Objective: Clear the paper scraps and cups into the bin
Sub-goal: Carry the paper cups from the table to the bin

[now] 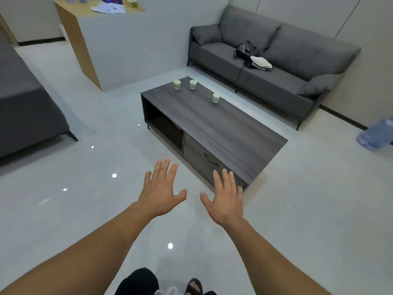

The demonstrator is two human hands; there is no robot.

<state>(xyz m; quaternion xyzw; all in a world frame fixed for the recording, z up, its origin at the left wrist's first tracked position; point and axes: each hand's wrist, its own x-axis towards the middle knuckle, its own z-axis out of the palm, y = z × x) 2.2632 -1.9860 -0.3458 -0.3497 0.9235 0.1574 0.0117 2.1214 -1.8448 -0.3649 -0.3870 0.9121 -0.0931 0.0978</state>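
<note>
The left hand (161,190) and right hand (226,199) are held out over the floor (85,209), holding nothing, fingers (165,167) spread apart. Far past the fingers, on the table (223,128), stand a left cup (177,84), a middle cup (193,84) and a right cup (216,97), all upright.

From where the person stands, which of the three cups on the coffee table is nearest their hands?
The right-hand cup, standing alone; the left cup and middle cup stand paired at the coffee table's far end.

Grey sofa (276,67), black bag (244,50)
</note>
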